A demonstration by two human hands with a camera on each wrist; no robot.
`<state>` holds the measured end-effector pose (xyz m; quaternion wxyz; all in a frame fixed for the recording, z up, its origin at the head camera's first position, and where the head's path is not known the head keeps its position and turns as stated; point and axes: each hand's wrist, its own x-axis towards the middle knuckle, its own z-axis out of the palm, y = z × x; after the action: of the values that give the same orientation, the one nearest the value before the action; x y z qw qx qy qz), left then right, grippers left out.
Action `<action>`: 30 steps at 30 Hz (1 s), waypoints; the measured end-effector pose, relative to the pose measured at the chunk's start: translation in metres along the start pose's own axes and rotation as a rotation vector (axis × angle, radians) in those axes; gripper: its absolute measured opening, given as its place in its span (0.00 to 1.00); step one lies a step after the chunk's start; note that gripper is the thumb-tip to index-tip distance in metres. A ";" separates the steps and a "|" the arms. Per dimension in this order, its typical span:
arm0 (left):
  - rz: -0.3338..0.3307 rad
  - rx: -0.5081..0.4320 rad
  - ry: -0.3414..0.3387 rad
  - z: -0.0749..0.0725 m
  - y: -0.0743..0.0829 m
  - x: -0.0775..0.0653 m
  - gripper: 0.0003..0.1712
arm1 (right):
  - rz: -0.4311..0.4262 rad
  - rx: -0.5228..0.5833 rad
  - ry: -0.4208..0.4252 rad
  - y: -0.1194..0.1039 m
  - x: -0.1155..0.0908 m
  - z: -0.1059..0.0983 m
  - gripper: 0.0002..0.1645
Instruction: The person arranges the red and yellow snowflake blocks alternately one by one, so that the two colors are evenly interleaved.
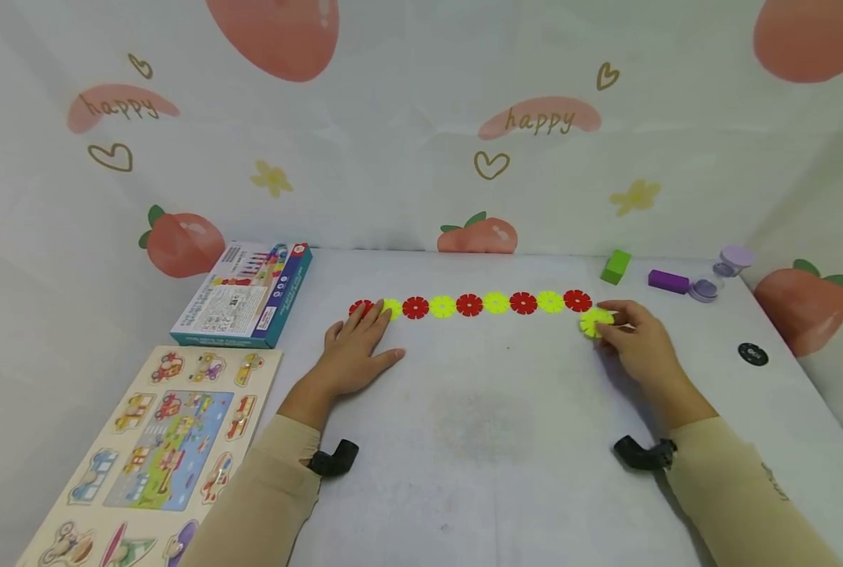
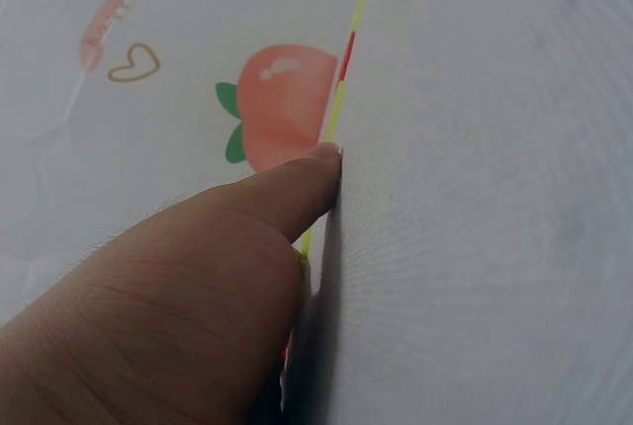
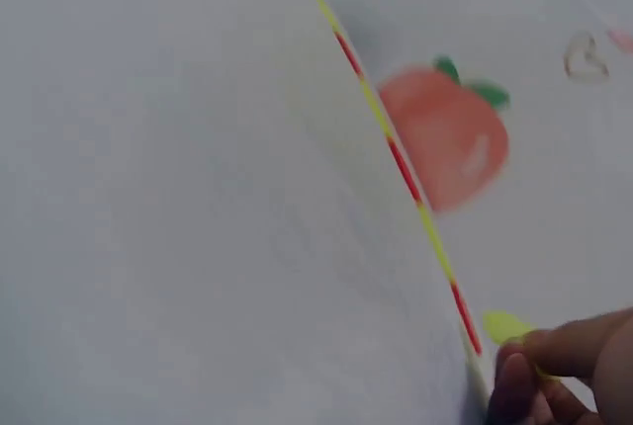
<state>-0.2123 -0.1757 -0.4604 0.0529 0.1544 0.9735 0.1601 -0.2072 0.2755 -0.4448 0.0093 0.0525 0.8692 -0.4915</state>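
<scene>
A row of flat, notched plastic discs, red and yellow by turns, runs across the table in the head view. My left hand [image 1: 353, 354] rests with straight fingers on the left end of the row, over a red disc [image 1: 360, 309] and a yellow disc [image 1: 391, 308], partly hiding both. At the row's other end my right hand [image 1: 634, 339] pinches a loose yellow disc [image 1: 595, 322] between thumb and fingers. That disc is tilted, just below and right of the last red disc [image 1: 578, 301]. In the right wrist view, fingertips [image 3: 514, 371] grip its edge.
Left of the row lies a boxed set [image 1: 240, 295], with a wooden vehicle puzzle board [image 1: 134, 441] in front of it. A green block [image 1: 615, 267], a purple block [image 1: 668, 282], a small clear-and-purple container [image 1: 704, 290] and a black round tag [image 1: 753, 354] lie on the right.
</scene>
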 end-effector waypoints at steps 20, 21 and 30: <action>0.002 -0.001 -0.006 -0.001 0.001 0.001 0.51 | -0.148 -0.688 -0.087 0.018 0.015 -0.012 0.37; 0.001 0.001 -0.007 -0.001 0.001 0.001 0.51 | -0.141 -0.678 -0.082 0.018 0.016 -0.012 0.38; 0.001 -0.001 -0.003 -0.001 0.000 0.001 0.51 | -0.155 -0.669 -0.074 0.018 0.016 -0.013 0.34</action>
<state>-0.2138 -0.1757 -0.4600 0.0545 0.1551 0.9733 0.1602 -0.2207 0.2966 -0.4543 0.0199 -0.0375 0.9828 -0.1799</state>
